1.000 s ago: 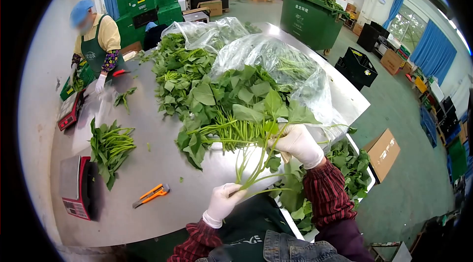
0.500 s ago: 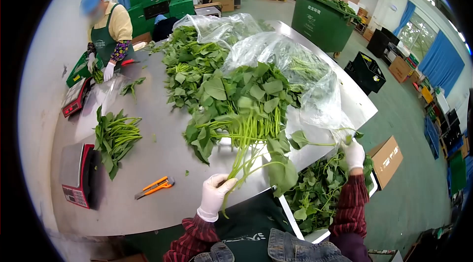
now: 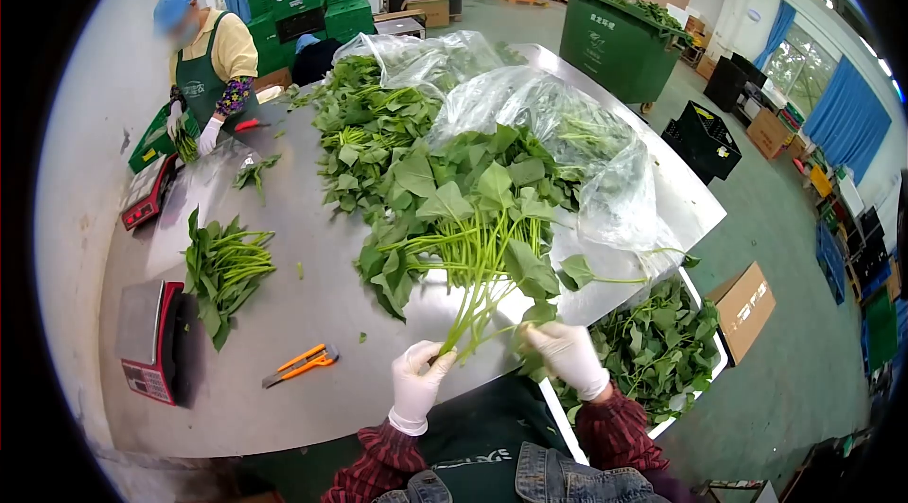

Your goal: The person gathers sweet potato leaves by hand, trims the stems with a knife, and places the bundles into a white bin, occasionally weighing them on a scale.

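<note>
Towards near edge of surface (image 3: 284, 418), stem bunch (image 3: 462, 321): gripped at lower ends, long axis running away from body and slightly right, towards leafy heap (image 3: 378, 139).
Left hand (image 3: 414, 391): clenched on lower stems, nearer to bunch.
Right hand (image 3: 570, 357): right of stems, beside leaves; cannot tell whether grasping any.
Orange cutter (image 3: 301, 366): left of left hand, lying on surface.
</note>
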The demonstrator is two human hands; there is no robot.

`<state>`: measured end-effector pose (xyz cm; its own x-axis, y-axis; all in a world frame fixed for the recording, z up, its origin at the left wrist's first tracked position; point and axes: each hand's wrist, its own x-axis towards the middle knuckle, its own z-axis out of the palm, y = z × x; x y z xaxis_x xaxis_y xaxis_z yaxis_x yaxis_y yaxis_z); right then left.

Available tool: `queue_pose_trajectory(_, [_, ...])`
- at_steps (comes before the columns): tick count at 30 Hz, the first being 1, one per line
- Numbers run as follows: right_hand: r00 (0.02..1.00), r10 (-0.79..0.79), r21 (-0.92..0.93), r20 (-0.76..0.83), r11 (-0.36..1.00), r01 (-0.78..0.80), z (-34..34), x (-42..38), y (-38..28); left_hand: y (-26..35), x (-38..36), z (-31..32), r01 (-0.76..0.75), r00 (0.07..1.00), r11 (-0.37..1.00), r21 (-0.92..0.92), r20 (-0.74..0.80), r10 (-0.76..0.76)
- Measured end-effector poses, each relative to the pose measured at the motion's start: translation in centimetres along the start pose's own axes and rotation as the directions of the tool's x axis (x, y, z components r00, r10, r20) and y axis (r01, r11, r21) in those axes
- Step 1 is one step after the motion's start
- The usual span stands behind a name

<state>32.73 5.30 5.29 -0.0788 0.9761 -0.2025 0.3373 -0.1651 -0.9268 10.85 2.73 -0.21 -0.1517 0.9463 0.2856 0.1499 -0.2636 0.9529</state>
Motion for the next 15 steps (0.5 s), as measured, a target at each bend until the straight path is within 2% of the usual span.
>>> queue_pose_trajectory(3, [0.994,-0.001,0.111,0.109,0.994,-0.011,2.5,0.0,0.5,-0.5,-0.3,-0.3,0.089,0.995,0.995,-0.032,-0.03,-0.09])
queue_pose_trajectory(4, [0.982,0.072,0.111,0.174,0.99,-0.092,3.1,0.0,0.4,-0.6,-0.4,-0.3,0.099,0.994,0.995,-0.031,-0.037,-0.1])
queue_pose_trajectory(6, [0.978,0.067,0.145,0.198,0.985,-0.097,5.2,-0.2,-0.4,-0.6,-0.4,-0.1,0.197,0.98,0.966,-0.166,-0.002,-0.2])
queue_pose_trajectory(7, [0.991,0.005,0.23,0.136,0.972,-0.037,6.5,-0.1,-0.1,-0.2,-0.4,0.1,0.215,0.976,0.96,-0.179,0.026,-0.214])
queue_pose_trajectory(10, [0.983,0.076,0.272,0.169,0.955,-0.121,6.9,0.5,0.2,-0.9,-1.0,0.7,0.202,0.979,0.963,-0.18,0.017,-0.202])
queue_pose_trajectory(11, [0.97,0.123,0.165,0.21,0.973,-0.159,6.2,0.3,-0.5,-1.1,-1.0,0.7,0.164,0.987,0.975,-0.15,0.023,-0.162])
queue_pose_trajectory(12, [0.97,0.123,0.167,0.21,0.973,-0.16,5.3,0.1,-0.8,-1.1,-0.9,0.5,0.164,0.986,0.975,-0.149,0.024,-0.162])
queue_pose_trajectory(14, [0.97,-0.105,-0.008,0.221,0.994,0.11,3.3,-0.3,-1.4,-0.9,-0.6,0.0,0.032,0.999,0.999,0.0,0.01,-0.032])
queue_pose_trajectory(15, [0.989,0.035,0.063,0.143,0.997,-0.045,2.1,-0.7,-3.4,-0.9,-0.6,0.0,0.034,0.999,0.999,-0.003,0.019,-0.034])
